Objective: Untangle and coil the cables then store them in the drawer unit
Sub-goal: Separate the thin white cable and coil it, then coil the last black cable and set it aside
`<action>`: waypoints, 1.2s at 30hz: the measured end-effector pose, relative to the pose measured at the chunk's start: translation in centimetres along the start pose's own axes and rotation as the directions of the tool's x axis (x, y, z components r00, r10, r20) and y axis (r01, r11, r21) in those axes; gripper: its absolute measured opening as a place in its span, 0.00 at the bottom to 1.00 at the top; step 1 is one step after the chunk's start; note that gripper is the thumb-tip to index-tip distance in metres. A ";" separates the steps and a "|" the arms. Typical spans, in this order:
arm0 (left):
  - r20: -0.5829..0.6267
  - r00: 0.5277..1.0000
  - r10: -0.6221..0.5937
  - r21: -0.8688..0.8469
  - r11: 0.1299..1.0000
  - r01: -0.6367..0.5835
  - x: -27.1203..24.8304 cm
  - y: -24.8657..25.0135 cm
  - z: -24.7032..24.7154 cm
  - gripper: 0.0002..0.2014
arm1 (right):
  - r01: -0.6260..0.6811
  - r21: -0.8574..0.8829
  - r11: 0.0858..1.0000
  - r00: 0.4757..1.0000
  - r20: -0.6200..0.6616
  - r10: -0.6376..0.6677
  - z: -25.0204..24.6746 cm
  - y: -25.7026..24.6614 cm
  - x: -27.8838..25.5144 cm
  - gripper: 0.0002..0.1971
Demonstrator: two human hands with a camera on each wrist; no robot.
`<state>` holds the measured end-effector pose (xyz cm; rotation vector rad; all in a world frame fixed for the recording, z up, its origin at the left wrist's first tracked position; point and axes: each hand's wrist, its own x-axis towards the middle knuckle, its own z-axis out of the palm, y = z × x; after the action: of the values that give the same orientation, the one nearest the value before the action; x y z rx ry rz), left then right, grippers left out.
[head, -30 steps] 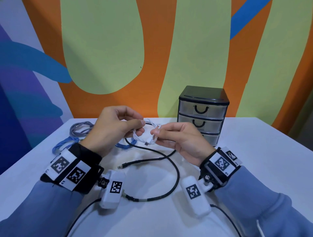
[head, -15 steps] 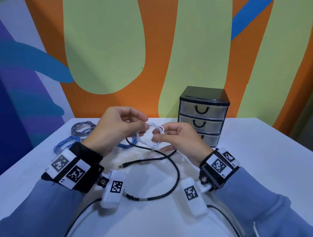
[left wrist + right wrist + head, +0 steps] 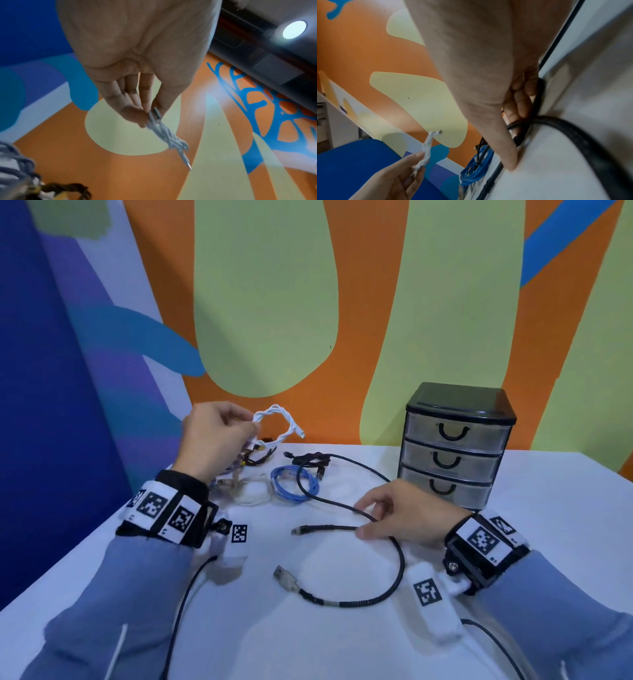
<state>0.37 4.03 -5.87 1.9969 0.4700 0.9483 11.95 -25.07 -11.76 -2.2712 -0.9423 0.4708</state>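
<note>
Now the left hand (image 3: 214,436) pinches the coiled white cable (image 3: 274,424); the right hand's (image 3: 404,517) fingers (image 3: 364,532) seemingly pinch the black cable (image 3: 399,559), so coil evenly.

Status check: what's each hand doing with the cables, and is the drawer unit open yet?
Left hand pinches coiled white cable, raised. Right hand on black cable, grip unclear. Drawer unit shut; other cables loose on table.
</note>
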 end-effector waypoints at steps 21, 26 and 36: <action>0.393 0.919 0.020 0.454 0.865 -0.213 -4.3 4.3 -1.6 0.06 | 0.264 0.613 0.745 0.890 -0.452 0.057 -1.3 -1.9 -0.7 0.02; 0.447 0.891 0.076 0.171 0.971 -0.168 -4.8 8.0 3.3 0.15 | 0.327 0.601 0.730 0.888 -0.459 -0.019 -1.0 -2.1 -0.8 0.01; 0.530 0.847 -0.049 -0.163 0.974 0.159 -4.8 9.8 10.6 0.14 | 0.480 0.447 0.755 0.820 -0.535 -0.204 -0.6 -1.3 -0.4 0.07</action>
<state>5.16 -10.21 -3.62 1.9176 0.1631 0.3335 11.33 -24.90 -10.37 -1.5032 -0.8170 0.0158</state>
